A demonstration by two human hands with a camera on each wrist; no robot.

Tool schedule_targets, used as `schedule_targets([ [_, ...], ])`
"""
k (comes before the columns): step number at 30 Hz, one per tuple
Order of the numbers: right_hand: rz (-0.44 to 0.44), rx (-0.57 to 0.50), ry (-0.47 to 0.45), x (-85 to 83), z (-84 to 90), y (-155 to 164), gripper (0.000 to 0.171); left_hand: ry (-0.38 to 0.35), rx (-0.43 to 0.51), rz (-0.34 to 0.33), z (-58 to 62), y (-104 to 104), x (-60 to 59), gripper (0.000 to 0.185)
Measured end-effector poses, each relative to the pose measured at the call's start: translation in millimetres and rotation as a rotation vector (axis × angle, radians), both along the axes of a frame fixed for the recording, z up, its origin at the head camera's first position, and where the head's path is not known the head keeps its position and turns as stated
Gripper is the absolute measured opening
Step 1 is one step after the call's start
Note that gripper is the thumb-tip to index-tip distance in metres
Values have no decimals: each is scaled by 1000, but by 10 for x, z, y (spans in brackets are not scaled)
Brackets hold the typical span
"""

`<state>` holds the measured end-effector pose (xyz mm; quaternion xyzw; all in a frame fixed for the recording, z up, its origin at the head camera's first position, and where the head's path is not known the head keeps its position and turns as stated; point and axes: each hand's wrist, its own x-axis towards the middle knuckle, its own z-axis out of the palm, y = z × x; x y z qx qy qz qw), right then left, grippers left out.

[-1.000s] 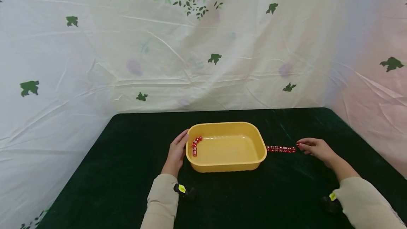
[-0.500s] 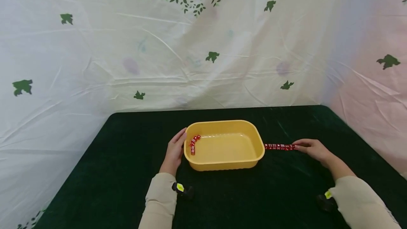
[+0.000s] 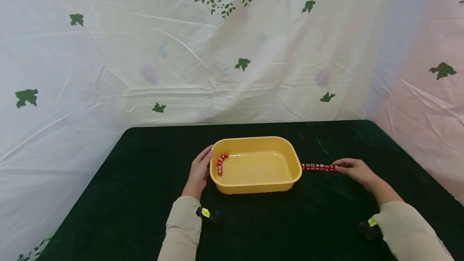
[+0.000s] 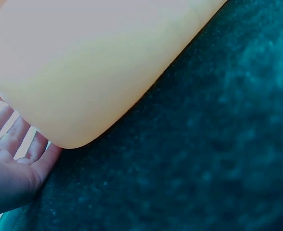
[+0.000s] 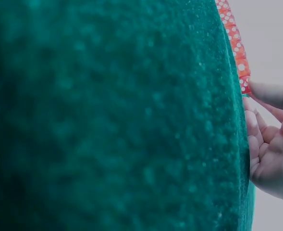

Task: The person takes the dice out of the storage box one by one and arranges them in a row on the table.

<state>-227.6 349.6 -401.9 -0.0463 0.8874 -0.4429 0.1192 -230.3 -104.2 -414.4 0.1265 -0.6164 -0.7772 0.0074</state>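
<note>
A yellow plastic basin (image 3: 257,187) stands on the dark green cloth. My left hand (image 3: 197,172) rests against its left end; in the left wrist view the fingers (image 4: 16,132) lie fairly straight along the outer wall. Several red dice (image 3: 219,166) with white pips form a short bent line inside, at the basin's left. Outside, a straight row of red dice (image 3: 315,167) runs rightward from the basin's right wall. My right hand (image 3: 357,170) pinches the die (image 5: 245,84) at the row's outer end between thumb and fingers. That die touches its neighbour.
The green-covered table (image 3: 268,228) extends around the basin on all sides. A pale curtain (image 3: 203,79) with printed leaves hangs behind its far edge. Black wrist cameras (image 3: 209,217) sit under both cuffs.
My right hand has moved slightly left, bringing the pinched die against the end of the outer row. My left hand has stayed at the basin. The head view has shifted a little.
</note>
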Motion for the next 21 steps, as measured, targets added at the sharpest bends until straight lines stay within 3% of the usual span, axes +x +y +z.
schedule_targets([
  [15, 21, 23, -95, -36, 211, 61, 53, 1, -1, 4, -28, 0, -16, 39],
  [21, 16, 13, -84, -70, 343, 57, 57, 18, -13, 5, 11, 4, 26, 42],
])
